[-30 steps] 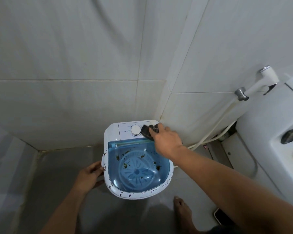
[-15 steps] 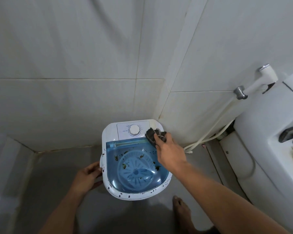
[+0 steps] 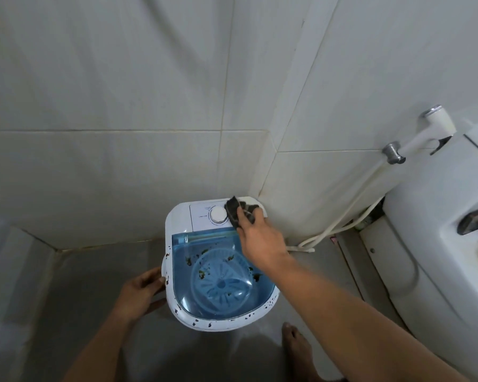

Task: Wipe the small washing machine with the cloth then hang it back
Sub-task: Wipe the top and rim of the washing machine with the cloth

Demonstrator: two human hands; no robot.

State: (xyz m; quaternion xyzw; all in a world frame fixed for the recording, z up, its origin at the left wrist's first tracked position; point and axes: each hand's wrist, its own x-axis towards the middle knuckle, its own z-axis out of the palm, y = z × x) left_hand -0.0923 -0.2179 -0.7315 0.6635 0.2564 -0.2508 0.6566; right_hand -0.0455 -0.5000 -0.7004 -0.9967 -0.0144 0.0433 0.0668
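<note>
The small white washing machine (image 3: 178, 219) stands on the floor in the wall corner, with a clear blue lid and dark specks along its front rim. A dark grey cloth (image 3: 235, 210) lies on the white control panel, just right of the round dial (image 3: 218, 215). My right hand (image 3: 260, 238) presses and grips the cloth from above. My left hand (image 3: 142, 290) holds the machine's left side, fingers curled around its edge.
White tiled walls meet right behind the machine. A white toilet (image 3: 436, 244) fills the right side, with a bidet sprayer (image 3: 425, 130) on the wall and its hose (image 3: 337, 227) trailing to the floor. My bare foot (image 3: 295, 346) stands in front of the machine.
My right hand has slid the cloth from the panel's right edge back toward the dial and the far corner. My left hand keeps its hold on the machine's side.
</note>
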